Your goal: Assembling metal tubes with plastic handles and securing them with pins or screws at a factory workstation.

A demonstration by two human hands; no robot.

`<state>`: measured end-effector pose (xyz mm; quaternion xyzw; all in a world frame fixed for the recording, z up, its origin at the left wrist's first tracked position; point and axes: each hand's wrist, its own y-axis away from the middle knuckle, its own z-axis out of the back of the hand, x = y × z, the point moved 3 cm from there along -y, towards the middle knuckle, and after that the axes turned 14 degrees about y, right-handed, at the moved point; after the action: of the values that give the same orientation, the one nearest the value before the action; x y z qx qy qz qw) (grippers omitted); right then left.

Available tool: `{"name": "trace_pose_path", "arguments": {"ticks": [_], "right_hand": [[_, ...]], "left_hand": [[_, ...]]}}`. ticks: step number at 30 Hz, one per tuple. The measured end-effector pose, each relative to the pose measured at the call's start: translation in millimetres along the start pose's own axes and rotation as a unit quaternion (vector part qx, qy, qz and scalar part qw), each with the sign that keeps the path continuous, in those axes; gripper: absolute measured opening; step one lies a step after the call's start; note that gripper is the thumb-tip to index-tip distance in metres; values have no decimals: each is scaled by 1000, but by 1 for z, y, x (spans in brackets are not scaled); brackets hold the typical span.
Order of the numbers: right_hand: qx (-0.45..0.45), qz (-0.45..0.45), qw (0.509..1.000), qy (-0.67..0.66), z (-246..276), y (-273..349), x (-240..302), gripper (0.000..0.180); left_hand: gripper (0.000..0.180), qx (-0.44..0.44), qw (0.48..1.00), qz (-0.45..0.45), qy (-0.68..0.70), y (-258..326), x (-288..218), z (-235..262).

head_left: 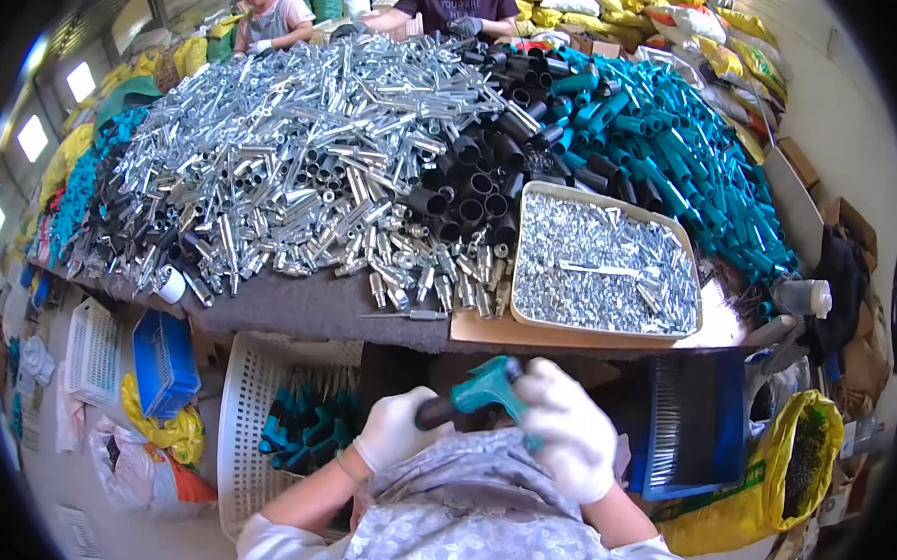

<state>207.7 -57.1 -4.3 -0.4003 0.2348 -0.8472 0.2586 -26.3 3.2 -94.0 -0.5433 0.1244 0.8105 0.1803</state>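
Observation:
A teal-and-black gun-shaped tool (484,387) is held between my two hands, just in front of the table's near edge. My left hand (400,430), in a white glove, is closed around its black cylindrical end. On the other side my gloved right hand (567,425) grips the teal part, its fingers curled over it and partly smeared by motion. Near my right hand, on the table, stands a shallow cream tray (518,253) full of small silvery metal pieces. A thin pointed metal piece (407,315) lies by the table edge.
Metal rods and fittings (304,144) heap the table, beside black tubes (483,186) and teal handles (664,149). Below are a white basket (243,391) holding teal-and-black tools, a blue crate (695,481) and a yellow sack (817,436). Two people work across the table.

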Motion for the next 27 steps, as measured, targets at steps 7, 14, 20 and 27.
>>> {"name": "trace_pose_path", "arguments": {"ticks": [7, 14, 20, 27], "right_hand": [[-38, -32, 996, -71, 6, 10, -15, 35], [-140, -97, 978, -123, 6, 23, -27, 46], [47, -388, 909, -144, 20, 24, -34, 20], [388, -201, 898, -55, -45, 69, -69, 48]], "left_hand": [[34, -2, 996, 0, 94, 2, -1, -5], [31, 74, 971, -226, -7, -8, -25, 7], [18, 213, 903, -246, -280, 8, -29, -12], [6, 231, 824, -370, -361, -20, -51, -20]]}}
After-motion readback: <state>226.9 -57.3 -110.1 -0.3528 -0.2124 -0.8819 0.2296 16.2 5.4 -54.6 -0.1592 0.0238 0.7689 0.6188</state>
